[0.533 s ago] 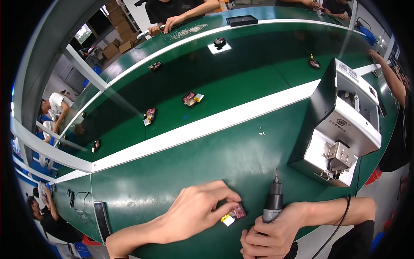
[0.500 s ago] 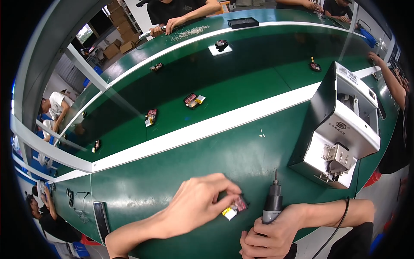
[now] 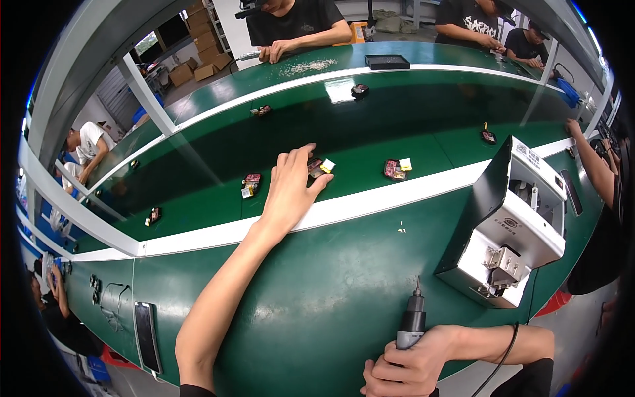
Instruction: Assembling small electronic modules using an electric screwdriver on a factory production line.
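Left hand: left hand [image 3: 289, 188] is reaching out across the white stripe [image 3: 370, 202] onto the far side, fingers loosely spread, fingertips touching the small dark part with yellow tag [image 3: 319, 166]; not closed round it.
Small part: lying on the green belt [image 3: 198, 165] just beyond the white stripe, under the fingertips.
Right hand: right hand [image 3: 407, 367] is gripping the electric screwdriver [image 3: 413, 321] tight, bit pointing up, well on the near side of the stripe.
Other parts: a similar part [image 3: 251, 184] and another one [image 3: 395, 169] are lying just beyond the stripe, either side of the hand.
Machine: grey screw feeder box [image 3: 509, 228] is sitting on the near side of the stripe, at its right end.
Loose bits: tiny screws [image 3: 401, 229] just this side of the stripe.
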Tool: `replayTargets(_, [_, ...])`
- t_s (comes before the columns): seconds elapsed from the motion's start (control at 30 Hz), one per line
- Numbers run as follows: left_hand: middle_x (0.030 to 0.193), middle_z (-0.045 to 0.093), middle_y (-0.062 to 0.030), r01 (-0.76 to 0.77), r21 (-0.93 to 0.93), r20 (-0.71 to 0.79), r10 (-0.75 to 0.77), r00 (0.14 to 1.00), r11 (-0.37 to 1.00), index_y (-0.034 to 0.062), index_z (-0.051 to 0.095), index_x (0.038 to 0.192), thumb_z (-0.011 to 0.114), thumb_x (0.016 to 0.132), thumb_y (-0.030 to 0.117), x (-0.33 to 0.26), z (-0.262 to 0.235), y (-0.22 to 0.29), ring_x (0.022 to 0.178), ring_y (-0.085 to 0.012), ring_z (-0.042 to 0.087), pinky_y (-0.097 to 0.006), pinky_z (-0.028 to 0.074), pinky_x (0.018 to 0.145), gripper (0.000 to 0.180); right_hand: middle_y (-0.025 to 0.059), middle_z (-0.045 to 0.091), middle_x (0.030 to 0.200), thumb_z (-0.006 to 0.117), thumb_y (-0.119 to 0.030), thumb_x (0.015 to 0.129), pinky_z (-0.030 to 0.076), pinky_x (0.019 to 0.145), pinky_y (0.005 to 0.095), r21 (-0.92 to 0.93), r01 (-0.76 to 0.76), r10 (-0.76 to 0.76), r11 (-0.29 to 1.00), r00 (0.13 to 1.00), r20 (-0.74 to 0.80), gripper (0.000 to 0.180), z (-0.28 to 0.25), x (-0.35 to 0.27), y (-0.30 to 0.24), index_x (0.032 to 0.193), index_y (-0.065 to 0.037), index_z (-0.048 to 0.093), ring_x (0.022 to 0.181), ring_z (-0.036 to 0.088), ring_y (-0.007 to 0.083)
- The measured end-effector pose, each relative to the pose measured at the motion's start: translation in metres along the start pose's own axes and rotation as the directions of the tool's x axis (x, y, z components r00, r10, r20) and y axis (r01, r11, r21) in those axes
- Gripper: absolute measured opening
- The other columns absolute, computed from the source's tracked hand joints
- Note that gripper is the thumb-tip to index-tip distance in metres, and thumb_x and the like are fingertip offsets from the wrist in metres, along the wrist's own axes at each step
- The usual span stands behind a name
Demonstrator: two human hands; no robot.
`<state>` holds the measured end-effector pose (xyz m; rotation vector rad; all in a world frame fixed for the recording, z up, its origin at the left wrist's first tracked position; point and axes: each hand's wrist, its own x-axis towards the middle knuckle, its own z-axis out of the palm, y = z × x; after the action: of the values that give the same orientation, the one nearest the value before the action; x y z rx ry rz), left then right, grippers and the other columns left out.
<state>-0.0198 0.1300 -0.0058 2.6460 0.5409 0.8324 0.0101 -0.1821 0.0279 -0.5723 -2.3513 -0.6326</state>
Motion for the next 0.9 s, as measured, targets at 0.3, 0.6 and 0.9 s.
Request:
replayTargets(0.3, [0.119,0.067,-0.0131,0.051,-0.396,0.163,0.016,0.986,0.917,0.0066,0.06,0.134,0.084,0.087,0.014,0.007,-0.008,-0.016,0.114,-0.0274,0.061,-0.04,0.054,0.092,0.054,0.0151,0.056,0.076,0.06,-0.015,0.103,0.046,0.031,0.0285,0.502,-0.382,0.629,0.776,0.533,-0.565,0.026,-0.086,0.028,0.009,0.1,-0.004,0.036,0.048,0.051,0.018])
replayTargets(0.6, [0.11,0.066,-0.0074,0.043,-0.428,0.204,0.05,0.978,0.903,0.0069,0.063,0.117,0.088,0.081,0.019,-0.005,-0.021,0.021,0.107,-0.0208,0.059,-0.035,0.049,0.09,0.045,0.0115,0.05,0.074,0.048,-0.02,0.108,0.043,0.029,0.0237,0.605,-0.652,0.855,0.457,0.136,-0.5,0.02,-0.13,0.043,0.022,0.098,-0.006,0.037,0.044,0.043,0.0126])
replayTargets(0.9, [0.121,0.063,-0.0054,-0.018,-0.463,0.591,0.324,0.739,0.886,0.0117,0.065,0.119,0.086,0.083,0.015,-0.108,-0.088,0.085,0.107,-0.0279,0.059,-0.039,0.055,0.091,0.041,0.011,0.049,0.07,0.049,-0.02,0.107,0.042,0.028,0.0243,0.641,-0.678,0.884,0.361,0.03,-0.466,0.02,-0.133,0.027,0.029,0.097,-0.005,0.039,0.043,0.041,0.013])
